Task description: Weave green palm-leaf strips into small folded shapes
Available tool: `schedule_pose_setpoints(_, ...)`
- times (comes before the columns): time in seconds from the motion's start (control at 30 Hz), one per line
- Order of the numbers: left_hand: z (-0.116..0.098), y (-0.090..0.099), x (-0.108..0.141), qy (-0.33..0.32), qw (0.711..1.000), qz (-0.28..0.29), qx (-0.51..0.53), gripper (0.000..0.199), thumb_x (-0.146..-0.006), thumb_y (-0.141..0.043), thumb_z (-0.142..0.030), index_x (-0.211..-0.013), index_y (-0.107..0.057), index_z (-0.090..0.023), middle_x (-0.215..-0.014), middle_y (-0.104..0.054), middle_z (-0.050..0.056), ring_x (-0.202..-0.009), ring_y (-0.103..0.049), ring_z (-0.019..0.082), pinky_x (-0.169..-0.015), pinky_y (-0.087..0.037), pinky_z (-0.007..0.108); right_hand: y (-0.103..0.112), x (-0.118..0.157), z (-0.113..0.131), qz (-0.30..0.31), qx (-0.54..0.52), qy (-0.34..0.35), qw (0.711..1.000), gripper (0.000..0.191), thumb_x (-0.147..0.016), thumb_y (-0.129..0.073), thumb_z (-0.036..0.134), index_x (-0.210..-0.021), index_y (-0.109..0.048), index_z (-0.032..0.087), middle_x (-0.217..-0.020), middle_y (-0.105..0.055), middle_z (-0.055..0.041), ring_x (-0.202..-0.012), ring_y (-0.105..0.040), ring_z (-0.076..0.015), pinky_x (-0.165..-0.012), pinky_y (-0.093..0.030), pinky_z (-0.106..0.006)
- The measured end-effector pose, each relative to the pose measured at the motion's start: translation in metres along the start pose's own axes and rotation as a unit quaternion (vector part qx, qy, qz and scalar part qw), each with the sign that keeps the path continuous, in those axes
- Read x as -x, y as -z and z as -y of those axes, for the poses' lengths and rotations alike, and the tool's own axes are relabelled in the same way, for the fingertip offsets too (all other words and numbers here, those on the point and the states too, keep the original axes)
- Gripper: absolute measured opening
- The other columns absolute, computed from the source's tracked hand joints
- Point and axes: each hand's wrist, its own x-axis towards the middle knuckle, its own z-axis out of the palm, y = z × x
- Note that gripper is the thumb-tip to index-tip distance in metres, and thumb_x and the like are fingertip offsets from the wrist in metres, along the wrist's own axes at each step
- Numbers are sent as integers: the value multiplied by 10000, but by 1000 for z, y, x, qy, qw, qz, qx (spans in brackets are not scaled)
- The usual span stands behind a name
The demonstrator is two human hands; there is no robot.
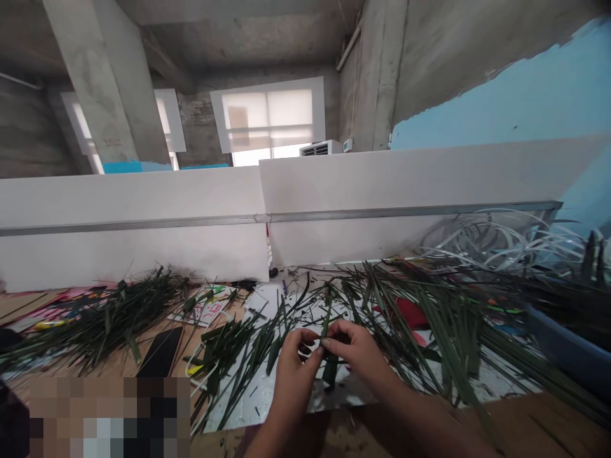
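Observation:
A narrow green leaf strip (327, 318) stands roughly upright between my two hands, low in the middle of the view. My left hand (296, 366) pinches its lower part, thumb and fingertips together. From the right, my right hand (356, 350) closes thumb and forefinger on the same strip, its fingertips touching those of my left hand. A wider dark green piece (330, 372) shows just below the fingertips. Under both hands lies a white sheet (248, 394) strewn with cut leaf bits.
Piles of long green leaves (136, 312) lie left and right. A black phone (161, 351) rests at left. At right are a red cloth (409, 314), a blue tub (568, 350) and coiled clear strips (482, 235). A white partition (143, 254) stands behind.

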Motion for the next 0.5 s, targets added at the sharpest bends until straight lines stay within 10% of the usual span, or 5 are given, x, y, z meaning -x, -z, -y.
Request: schedule_pose_setpoints(0.5, 1, 1, -5, 52, 997, 1, 58, 175, -696, -684, -342, -717, -655, -170, -716, -670, 41, -693, -585, 193, -665, -449, 297, 2, 0, 1, 29, 40, 5, 999, 190, -656, -649, 359, -693, -602, 179, -657, -548, 7, -643, -490, -179, -615, -380, -293)
